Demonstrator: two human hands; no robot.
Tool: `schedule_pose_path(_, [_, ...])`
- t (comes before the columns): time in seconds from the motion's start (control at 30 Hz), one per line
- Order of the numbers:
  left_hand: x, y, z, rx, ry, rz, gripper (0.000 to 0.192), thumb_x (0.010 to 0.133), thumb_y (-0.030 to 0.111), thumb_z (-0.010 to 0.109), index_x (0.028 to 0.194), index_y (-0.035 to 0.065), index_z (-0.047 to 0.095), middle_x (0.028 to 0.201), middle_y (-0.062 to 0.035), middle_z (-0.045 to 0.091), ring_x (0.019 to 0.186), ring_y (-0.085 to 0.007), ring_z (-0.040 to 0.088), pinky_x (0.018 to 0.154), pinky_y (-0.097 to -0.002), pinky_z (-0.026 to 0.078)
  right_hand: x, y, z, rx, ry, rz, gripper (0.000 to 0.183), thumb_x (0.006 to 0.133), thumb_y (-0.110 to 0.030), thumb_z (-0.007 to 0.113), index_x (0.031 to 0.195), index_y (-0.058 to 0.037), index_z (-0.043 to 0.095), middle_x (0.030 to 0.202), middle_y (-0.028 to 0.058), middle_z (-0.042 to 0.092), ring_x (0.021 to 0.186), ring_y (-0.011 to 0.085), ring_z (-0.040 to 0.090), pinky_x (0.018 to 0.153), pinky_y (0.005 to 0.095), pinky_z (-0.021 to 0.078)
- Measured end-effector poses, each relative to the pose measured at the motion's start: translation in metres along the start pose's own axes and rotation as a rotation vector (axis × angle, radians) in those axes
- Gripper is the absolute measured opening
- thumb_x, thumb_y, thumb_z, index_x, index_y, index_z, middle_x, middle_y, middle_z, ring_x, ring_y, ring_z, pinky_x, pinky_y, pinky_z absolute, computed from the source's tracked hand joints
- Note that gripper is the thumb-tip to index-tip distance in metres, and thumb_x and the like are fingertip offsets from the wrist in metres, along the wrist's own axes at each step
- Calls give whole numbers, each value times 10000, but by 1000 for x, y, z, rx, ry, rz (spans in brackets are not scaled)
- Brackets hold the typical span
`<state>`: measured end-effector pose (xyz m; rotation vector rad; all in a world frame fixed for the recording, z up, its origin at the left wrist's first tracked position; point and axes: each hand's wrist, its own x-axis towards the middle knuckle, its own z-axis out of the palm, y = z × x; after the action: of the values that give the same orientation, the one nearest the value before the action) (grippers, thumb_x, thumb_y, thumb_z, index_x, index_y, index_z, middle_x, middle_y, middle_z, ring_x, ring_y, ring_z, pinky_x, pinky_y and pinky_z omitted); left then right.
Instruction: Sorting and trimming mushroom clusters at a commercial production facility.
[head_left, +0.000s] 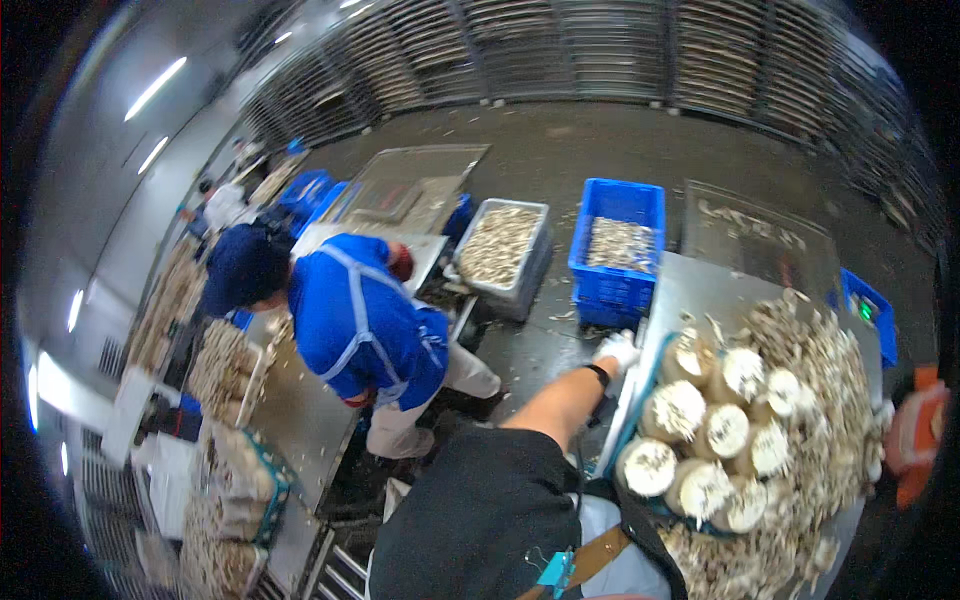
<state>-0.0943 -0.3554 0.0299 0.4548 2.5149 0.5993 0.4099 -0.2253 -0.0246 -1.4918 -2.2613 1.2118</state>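
Note:
My left hand (619, 349), in a whitish glove with a dark band at the wrist, reaches to the near edge of a metal table (686, 281); whether it grips the edge is unclear. My right hand is out of view. Beside my left hand, on the table, a teal-edged tray (611, 450) holds several mushroom blocks (677, 409) with pale cut ends. A large heap of loose mushrooms (814, 375) lies around them. Just beyond my left hand stands a blue plastic crate (619, 289) partly filled with mushrooms.
A co-worker in a blue top (360, 315) bends over another metal table (300, 405). A grey tub of mushrooms (501, 244) stands on the wet floor. Part of another person in orange (916, 435) shows at the far right. Tall racks (615, 52) line the back.

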Motion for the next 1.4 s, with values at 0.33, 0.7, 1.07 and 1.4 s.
schedule_pose_path(0.33, [8,1,108,-448,-290,-65,414,859,261,438,1182,4,465,1106,-257,566,1045,-362,552,884,-404,427,104,-26,13,-319,-162,-38,382,930,-223,487,1269,-49,454,1111,113,579,900,192,585,784,290,472])
schedule_pose_path(0.7, [-63,-115,211,-614,-511,88,334,869,240,501,1055,-34,549,911,-205,618,880,-293,584,784,-387,448,95,-40,6,-284,-172,-7,410,927,-228,490,1280,-31,426,1146,128,560,950,215,574,823,318,463])
schedule_pose_path(1.07, [16,-19,75,-168,-761,182,536,841,346,503,1276,37,449,1207,-206,537,1113,-327,514,914,-370,410,33,-21,-35,-318,-74,240,439,923,-233,494,1292,-13,399,1181,144,540,1001,238,563,863,346,453])
schedule_pose_path(1.4, [38,2,119,152,-815,510,357,866,281,524,1132,49,582,1085,-127,619,987,-240,585,867,-342,448,-114,24,-34,-260,122,500,468,920,-238,497,1302,3,374,1213,158,522,1047,258,553,899,371,444])
